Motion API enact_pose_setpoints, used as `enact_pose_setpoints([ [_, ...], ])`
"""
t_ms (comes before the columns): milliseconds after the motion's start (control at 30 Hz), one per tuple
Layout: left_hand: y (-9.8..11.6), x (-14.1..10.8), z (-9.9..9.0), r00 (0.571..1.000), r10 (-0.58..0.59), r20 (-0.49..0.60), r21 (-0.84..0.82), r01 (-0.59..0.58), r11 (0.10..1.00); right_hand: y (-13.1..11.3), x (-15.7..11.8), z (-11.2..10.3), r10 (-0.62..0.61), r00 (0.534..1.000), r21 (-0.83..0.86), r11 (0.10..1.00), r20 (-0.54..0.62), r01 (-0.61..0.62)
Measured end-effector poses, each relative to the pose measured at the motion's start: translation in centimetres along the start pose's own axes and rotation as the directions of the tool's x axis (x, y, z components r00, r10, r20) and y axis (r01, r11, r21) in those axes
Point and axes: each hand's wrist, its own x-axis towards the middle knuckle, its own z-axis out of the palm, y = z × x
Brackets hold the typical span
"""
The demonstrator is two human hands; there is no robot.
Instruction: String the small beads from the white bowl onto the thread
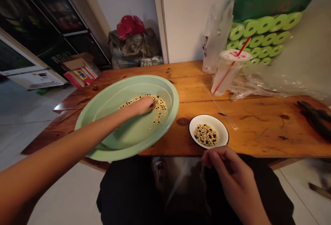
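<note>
Both hands work low over the wooden table [258,114]: the left arm [77,142] stretches long and nearly straight across the near rim of a pale green basin [103,97], and its left hand [143,106] is bent down with the fingers curled in among the beans; whether anything is pinched there cannot be told. The right hand [232,175] sits at the near edge of the white bowl, thumb up along the bent index finger, the fingers drawn close together; whether it holds a bean or touches the rim is unclear.

At the far left, a cardboard box [86,77] stands with its flaps up. In the basin, cream and dark beans [160,104] lie spread toward the far and right side, around the left hand, leaving the near floor mostly bare. The dark-rimmed white bowl [222,132] holds a heaped mix of similar beans [206,135]. Beyond it, slightly right, stands a lidded clear cup [224,75] with a red straw [243,47].
</note>
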Motion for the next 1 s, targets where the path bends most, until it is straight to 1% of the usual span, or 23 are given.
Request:
enact_pose_setpoints([
  [100, 1.1, -1.2, -1.3, 0.996, -0.017, -0.088, -0.087, 0.009, 0.996, 0.1, 0.2, 0.0, -0.018, 1.000, -0.013, 1.000, -0.012, 0.018],
  [167, 2.8, -3.3, -2.3, 0.982, -0.046, -0.181, -0.163, 0.016, 0.987, -0.1, 0.2, 0.0, -0.031, 0.999, -0.022, 0.999, -0.010, 0.031],
  [233, 5.6, -6.2, -2.8, 0.958, -0.083, -0.276, -0.251, 0.011, 0.968, -0.4, 0.1, 0.0, -0.054, 0.999, -0.026, 0.998, -0.003, 0.054],
  [300, 9.4, -9.3, -2.4, 0.941, -0.098, -0.323, -0.364, -0.028, 0.931, -0.9, -0.2, 0.0, -0.099, 0.995, -0.001, 0.995, 0.001, 0.099],
  [333, 11.5, -10.7, -1.8, 0.933, -0.116, -0.341, -0.519, -0.084, 0.850, -1.1, -0.4, 0.0, -0.131, 0.991, 0.032, 0.991, -0.003, 0.131],
  [367, 13.6, -11.8, -1.0, 0.922, -0.118, -0.368, -0.622, -0.150, 0.769, -1.3, -0.6, 0.0, -0.168, 0.986, 0.082, 0.982, -0.011, 0.168],
  [433, 17.1, -13.2, 0.9, 0.926, -0.161, -0.341, -0.779, -0.183, 0.600, -1.5, -1.0, 0.1, -0.224, 0.974, 0.210, 0.951, -0.032, 0.226],
  [467, 18.4, -13.6, 1.9, 0.930, -0.184, -0.318, -0.842, -0.188, 0.506, -1.6, -1.2, 0.1, -0.237, 0.971, 0.267, 0.933, -0.044, 0.240],
  [533, 20.1, -13.6, 3.8, 0.941, -0.220, -0.257, -0.939, -0.188, 0.289, -1.5, -1.4, 0.1, -0.231, 0.971, 0.340, 0.910, -0.065, 0.239],
  [600, 20.7, -13.3, 5.3, 0.947, -0.234, -0.221, -0.974, -0.205, 0.093, -1.4, -1.6, 0.0, -0.212, 0.975, 0.369, 0.902, -0.069, 0.222],
  [633, 20.7, -13.1, 6.0, 0.946, -0.235, -0.224, -0.974, -0.225, 0.023, -1.3, -1.6, 0.0, -0.207, 0.976, 0.383, 0.898, -0.061, 0.215],
  [667, 20.6, -12.9, 6.5, 0.942, -0.237, -0.237, -0.968, -0.250, -0.022, -1.3, -1.7, 0.0, -0.205, 0.978, 0.400, 0.893, -0.048, 0.207],
  [733, 20.3, -12.8, 7.1, 0.929, -0.236, -0.286, -0.950, -0.307, -0.053, -1.3, -1.7, 0.0, -0.207, 0.978, 0.426, 0.884, -0.016, 0.194],
  [800, 19.9, -12.8, 7.3, 0.919, -0.232, -0.320, -0.942, -0.335, -0.027, -1.5, -1.7, 0.2, -0.212, 0.977, 0.422, 0.887, 0.006, 0.190],
  [867, 19.6, -12.9, 7.2, 0.905, -0.244, -0.348, -0.937, -0.347, 0.047, -1.6, -1.7, 0.4, -0.214, 0.977, 0.397, 0.899, 0.022, 0.188],
  [1000, 19.3, -13.4, 7.0, 0.854, -0.276, -0.440, -0.890, -0.375, 0.258, -1.8, -1.7, 0.7, -0.213, 0.976, 0.350, 0.919, 0.054, 0.181],
])
